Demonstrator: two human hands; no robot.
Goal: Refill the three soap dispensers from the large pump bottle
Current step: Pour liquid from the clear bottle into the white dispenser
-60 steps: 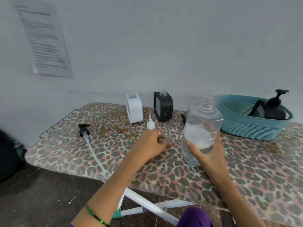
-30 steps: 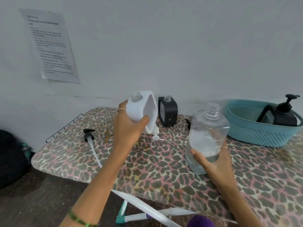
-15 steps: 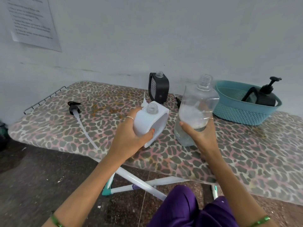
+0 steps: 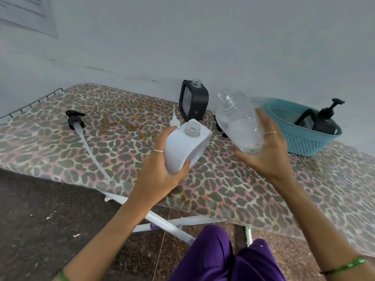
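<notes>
My left hand (image 4: 160,175) grips the white soap dispenser (image 4: 184,147) above the table, its open neck pointing up. My right hand (image 4: 267,153) holds the large clear bottle (image 4: 237,122), tilted to the left with its open mouth just above and right of the white dispenser's neck. A black dispenser (image 4: 194,101) without a pump stands at the back by the wall. Another black dispenser (image 4: 322,120) with its pump on sits in the teal basket (image 4: 304,142). The large bottle's pump with its long tube (image 4: 81,130) lies on the left of the table.
A small white pump (image 4: 175,120) lies behind the white dispenser. The leopard-print table (image 4: 223,183) has a wire rack (image 4: 30,102) at its left end. White folding legs (image 4: 162,222) show below the front edge. A paper sheet (image 4: 28,13) hangs on the wall.
My left hand picked up the white dispenser from the back of the table and brought it forward. My right hand lifted the large clear bottle and tilted its mouth left toward the dispenser's neck.
</notes>
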